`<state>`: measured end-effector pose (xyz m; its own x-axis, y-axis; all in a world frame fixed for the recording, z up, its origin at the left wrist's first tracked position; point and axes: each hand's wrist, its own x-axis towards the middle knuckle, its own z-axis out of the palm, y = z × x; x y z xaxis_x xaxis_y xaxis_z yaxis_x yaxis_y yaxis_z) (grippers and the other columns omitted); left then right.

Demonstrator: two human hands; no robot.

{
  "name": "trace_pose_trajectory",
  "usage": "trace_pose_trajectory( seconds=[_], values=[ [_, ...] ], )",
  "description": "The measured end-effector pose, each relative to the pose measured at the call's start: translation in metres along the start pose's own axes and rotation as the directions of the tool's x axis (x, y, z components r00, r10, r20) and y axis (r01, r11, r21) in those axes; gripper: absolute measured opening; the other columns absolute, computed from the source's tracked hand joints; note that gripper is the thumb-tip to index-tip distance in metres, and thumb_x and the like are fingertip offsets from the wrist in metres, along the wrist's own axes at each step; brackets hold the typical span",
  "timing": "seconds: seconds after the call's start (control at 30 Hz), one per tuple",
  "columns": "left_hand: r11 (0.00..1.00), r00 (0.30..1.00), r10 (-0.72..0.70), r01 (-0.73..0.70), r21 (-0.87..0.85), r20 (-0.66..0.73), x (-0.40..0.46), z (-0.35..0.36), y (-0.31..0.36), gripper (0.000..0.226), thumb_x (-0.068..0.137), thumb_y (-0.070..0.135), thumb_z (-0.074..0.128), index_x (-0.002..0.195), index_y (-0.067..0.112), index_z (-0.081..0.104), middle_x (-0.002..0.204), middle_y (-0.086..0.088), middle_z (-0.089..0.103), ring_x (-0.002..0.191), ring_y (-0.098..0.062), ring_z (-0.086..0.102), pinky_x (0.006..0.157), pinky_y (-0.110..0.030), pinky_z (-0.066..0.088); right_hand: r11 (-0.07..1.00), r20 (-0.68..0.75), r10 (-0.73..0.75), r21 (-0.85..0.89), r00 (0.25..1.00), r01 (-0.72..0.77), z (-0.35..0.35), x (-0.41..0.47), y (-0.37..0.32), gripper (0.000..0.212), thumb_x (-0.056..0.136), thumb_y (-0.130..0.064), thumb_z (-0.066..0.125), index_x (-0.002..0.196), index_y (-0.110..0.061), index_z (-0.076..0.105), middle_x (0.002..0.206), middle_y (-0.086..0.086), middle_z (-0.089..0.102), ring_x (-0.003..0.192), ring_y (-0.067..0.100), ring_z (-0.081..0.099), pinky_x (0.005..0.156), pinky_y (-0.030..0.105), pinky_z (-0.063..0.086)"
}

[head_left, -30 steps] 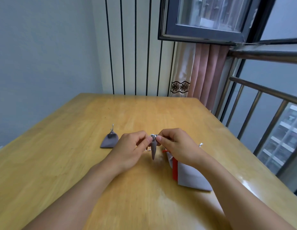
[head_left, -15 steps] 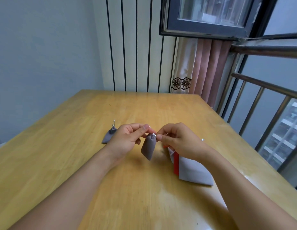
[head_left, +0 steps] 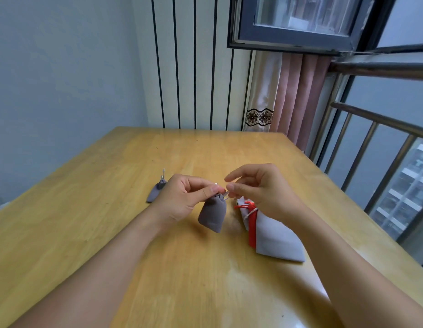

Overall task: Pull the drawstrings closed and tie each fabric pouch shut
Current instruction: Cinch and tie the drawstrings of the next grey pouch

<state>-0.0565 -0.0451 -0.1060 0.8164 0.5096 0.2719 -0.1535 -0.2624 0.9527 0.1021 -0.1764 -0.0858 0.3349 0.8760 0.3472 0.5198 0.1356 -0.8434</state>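
Note:
A small grey pouch [head_left: 213, 215] hangs above the wooden table [head_left: 111, 233], its mouth gathered shut. My left hand [head_left: 184, 200] pinches the pouch's neck and silver drawstring between thumb and forefinger. My right hand [head_left: 257, 188] is just right of the neck and pinches the string's other end with thumb and a lower finger, while its forefinger sticks out above. A second small grey pouch [head_left: 156, 191] lies on the table behind my left hand, its string standing up. A larger light-grey pouch [head_left: 274, 237] with a red band and red drawstring lies under my right wrist.
The table reaches the striped wall at the back. A pink curtain [head_left: 298, 95] hangs at the back right. Metal railing bars [head_left: 371, 147] and a window run along the table's right edge. The left wall is plain grey.
The small pouch has swung to hang face-on and a little lower. My right hand has loosened, its forefinger lifting away from the neck, while my left hand keeps its pinch.

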Motion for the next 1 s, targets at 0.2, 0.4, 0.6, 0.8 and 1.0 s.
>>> trace_pose_trajectory(
  seconds=[0.2,0.4,0.6,0.8,1.0],
  values=[
    [0.969,0.992,-0.028,-0.004,0.247,0.126,-0.002,-0.002,0.003,0.02,0.096,0.017,0.06,0.087,0.01,0.077,0.087,-0.003,0.076,0.081,-0.005,0.067,0.072,-0.015,0.049,0.995,0.161,-0.005,-0.101,0.987,0.022,0.001,-0.002,0.001,0.012,0.084,-0.015,0.079,0.093,-0.015,0.07,0.071,0.008,0.074,0.061,0.022,0.063,0.057,0.033,0.048],
    [0.905,0.958,-0.12,-0.001,0.425,0.259,-0.007,0.001,0.004,0.019,0.096,0.021,0.061,0.087,0.014,0.077,0.076,0.006,0.071,0.071,0.001,0.059,0.066,-0.014,0.042,0.991,0.365,0.111,-0.114,0.924,-0.074,-0.002,-0.004,0.001,0.013,0.085,-0.012,0.078,0.09,-0.007,0.067,0.07,0.015,0.072,0.058,0.019,0.059,0.057,0.036,0.053],
    [0.932,0.955,-0.144,0.043,0.361,0.258,-0.009,-0.001,0.009,0.021,0.096,0.022,0.06,0.092,0.012,0.078,0.088,0.004,0.076,0.081,0.001,0.064,0.07,-0.013,0.044,0.988,0.36,0.138,-0.115,0.923,-0.103,0.001,-0.003,0.004,0.01,0.089,-0.011,0.073,0.088,-0.006,0.064,0.068,0.012,0.067,0.058,0.024,0.056,0.052,0.031,0.052],
    [0.981,0.98,-0.183,0.187,-0.053,0.083,-0.007,0.004,0.011,0.022,0.076,0.03,0.074,0.086,0.011,0.08,0.088,-0.01,0.076,0.083,-0.014,0.067,0.073,-0.022,0.05,0.998,0.341,0.051,0.021,0.939,-0.062,-0.001,-0.004,-0.002,0.01,0.1,-0.009,0.056,0.092,-0.002,0.054,0.061,-0.003,0.057,0.054,0.013,0.043,0.053,0.027,0.036],
    [0.853,0.939,-0.331,0.34,-0.396,0.093,-0.007,0.009,0.009,0.02,0.065,0.02,0.079,0.08,0.007,0.078,0.085,-0.014,0.072,0.077,-0.022,0.066,0.083,-0.035,0.05,0.992,0.336,0.027,0.103,0.941,-0.066,0.001,-0.004,-0.004,0.011,0.102,-0.007,0.052,0.091,-0.006,0.051,0.061,-0.005,0.052,0.056,0.015,0.037,0.052,0.03,0.03]
  ],
)
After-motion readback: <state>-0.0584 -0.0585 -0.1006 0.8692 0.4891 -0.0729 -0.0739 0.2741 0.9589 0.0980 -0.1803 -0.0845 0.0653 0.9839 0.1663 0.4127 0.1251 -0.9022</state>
